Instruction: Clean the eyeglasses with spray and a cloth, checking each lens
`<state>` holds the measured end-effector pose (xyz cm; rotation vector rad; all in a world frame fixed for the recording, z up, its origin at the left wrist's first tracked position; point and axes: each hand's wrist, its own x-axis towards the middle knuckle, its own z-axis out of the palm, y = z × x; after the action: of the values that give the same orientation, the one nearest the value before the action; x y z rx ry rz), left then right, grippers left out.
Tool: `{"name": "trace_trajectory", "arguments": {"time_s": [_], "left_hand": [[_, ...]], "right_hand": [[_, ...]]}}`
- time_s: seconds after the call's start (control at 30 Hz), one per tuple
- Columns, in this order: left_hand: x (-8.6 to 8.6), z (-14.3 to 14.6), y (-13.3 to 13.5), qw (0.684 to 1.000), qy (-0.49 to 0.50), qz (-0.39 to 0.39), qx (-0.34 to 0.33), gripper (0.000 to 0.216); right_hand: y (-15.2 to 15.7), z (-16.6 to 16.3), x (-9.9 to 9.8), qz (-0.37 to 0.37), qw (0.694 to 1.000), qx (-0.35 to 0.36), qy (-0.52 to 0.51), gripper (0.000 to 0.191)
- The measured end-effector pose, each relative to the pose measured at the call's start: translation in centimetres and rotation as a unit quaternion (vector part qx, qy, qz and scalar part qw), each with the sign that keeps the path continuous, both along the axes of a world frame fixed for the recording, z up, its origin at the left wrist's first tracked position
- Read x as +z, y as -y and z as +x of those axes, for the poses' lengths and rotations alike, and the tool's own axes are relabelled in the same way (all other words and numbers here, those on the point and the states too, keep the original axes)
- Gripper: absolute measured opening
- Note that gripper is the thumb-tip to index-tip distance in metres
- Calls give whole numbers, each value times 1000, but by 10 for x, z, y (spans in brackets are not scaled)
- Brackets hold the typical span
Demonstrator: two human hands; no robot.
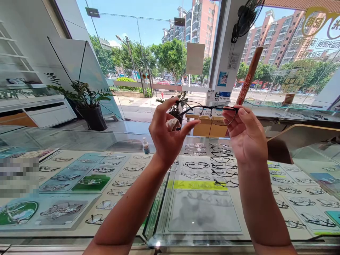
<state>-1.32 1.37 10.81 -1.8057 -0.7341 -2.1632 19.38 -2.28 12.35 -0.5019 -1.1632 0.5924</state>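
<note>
A pair of eyeglasses (207, 107) with a thin dark frame and clear lenses is held up in front of me, above the glass counter. My left hand (167, 131) touches its left end with the index finger, the thumb apart below. A crumpled pale cloth (173, 124) is tucked in the curled fingers of that hand. At the other end, my right hand (248, 132) pinches the frame between thumb and fingers, its palm turned toward me.
Under the hands is a glass display counter (204, 212) with several rows of eyeglasses inside. A small spray bottle (146, 145) stands on it. Potted plants (91, 113) are beyond, before the glass doors. At right are a tilted brown board (281, 148) and a wall fan (245, 17).
</note>
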Motion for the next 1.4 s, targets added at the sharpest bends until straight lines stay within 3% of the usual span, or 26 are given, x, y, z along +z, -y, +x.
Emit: {"name": "trace_trajectory", "arguments": {"time_s": [0.13, 0.5, 0.77, 0.9, 0.97, 1.07, 1.23, 1.4], "left_hand": [[2, 1, 2, 999, 2, -14, -32, 68], [8, -3, 3, 992, -16, -70, -108, 76], [7, 2, 9, 988, 2, -70, -138, 68], [2, 3, 1, 968, 35, -131, -210, 69], [2, 4, -2, 938, 61, -200, -276, 65], [7, 6, -1, 861, 67, -331, -381, 52], [15, 11, 5, 676, 74, -491, -544, 41], [16, 11, 6, 497, 133, -572, -639, 35]], "right_hand": [[-1, -1, -1, -6, 1000, 13, -10, 24], [-3, -3, -1, 6, 999, -34, 12, 21], [-3, -6, -1, -11, 1000, 5, 7, 21], [-5, -6, -2, -18, 1000, 18, -18, 22], [-8, -7, -4, -14, 1000, 11, 14, 20], [-11, -12, -5, 31, 992, -35, 117, 21], [-11, -19, -7, 136, 962, -125, 202, 7], [-12, -16, -8, 177, 946, -119, 242, 4]]}}
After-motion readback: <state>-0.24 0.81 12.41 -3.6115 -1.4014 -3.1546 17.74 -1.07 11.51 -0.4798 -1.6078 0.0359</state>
